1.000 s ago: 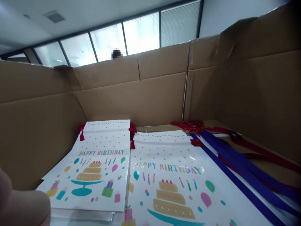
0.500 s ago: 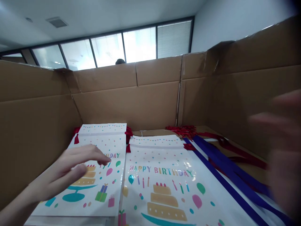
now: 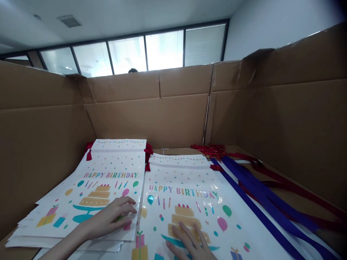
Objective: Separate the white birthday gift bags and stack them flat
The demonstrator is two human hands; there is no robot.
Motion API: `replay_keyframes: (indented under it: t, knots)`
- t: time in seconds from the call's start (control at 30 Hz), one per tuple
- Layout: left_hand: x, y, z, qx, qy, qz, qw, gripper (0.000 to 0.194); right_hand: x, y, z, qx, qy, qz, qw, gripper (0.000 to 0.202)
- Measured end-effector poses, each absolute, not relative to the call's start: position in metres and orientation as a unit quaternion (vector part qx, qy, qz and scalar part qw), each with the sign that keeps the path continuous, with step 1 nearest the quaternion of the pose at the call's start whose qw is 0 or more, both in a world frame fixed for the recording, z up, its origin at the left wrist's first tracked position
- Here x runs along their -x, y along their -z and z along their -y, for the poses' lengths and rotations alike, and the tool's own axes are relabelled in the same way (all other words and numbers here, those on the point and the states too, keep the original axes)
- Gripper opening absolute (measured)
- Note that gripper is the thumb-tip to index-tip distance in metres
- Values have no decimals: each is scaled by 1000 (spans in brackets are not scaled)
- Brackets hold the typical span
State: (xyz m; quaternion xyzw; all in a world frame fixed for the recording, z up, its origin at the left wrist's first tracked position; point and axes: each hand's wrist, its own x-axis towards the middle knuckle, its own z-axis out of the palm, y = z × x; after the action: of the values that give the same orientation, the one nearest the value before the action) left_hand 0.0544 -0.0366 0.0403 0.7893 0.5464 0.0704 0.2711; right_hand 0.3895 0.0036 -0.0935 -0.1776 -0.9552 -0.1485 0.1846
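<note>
We've got our right hand (image 3: 191,243) fanned out over the glossy birthday sheet (image 3: 189,200), our left hand (image 3: 116,213) over the stack (image 3: 92,193) left of it, bluish-purple ribbons (image 3: 257,185) to its right, and a cardboard wall (image 3: 146,119) beyond it.

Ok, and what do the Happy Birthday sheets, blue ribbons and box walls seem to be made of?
Happy Birthday sheets: glossy, probably plastic film, judging by the bright glare spots; coated paper is possible.
Blue ribbons: likely fabric, fairly matte, lying in soft flat bends; the fibre can't be told.
Box walls: dull brown cardboard, by the color and straight fold creases.
</note>
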Motion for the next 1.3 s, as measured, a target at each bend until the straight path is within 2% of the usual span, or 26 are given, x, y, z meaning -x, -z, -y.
replay_keyframes:
  t: [0.2,0.4,0.47,0.57,0.77,0.87,1.1,1.3]
  knots:
    - [-43,-22,34,-771,-75,-576,262,35,-405,60,-14,163,127,970,131,73]
    - [-22,8,23,-795,-73,-587,138,54,-413,71,-21,143,99,974,148,72]
    - [-18,14,21,-794,-55,-594,117,58,-416,74,-25,152,58,975,149,70]
    - [-17,19,23,-790,-30,-605,94,57,-419,64,-31,168,-29,981,97,63]
    - [-26,8,34,-808,-18,-585,62,52,-396,-10,-41,203,-224,952,47,71]
    - [-19,-2,26,-805,-38,-589,66,42,-365,-36,-61,225,-264,937,45,64]
    - [75,-15,-70,-755,-132,-641,-46,42,-255,-50,-163,217,-166,949,159,37]
    - [159,-33,-169,-691,-141,-689,-163,53,-167,-83,-242,315,-17,932,176,36]
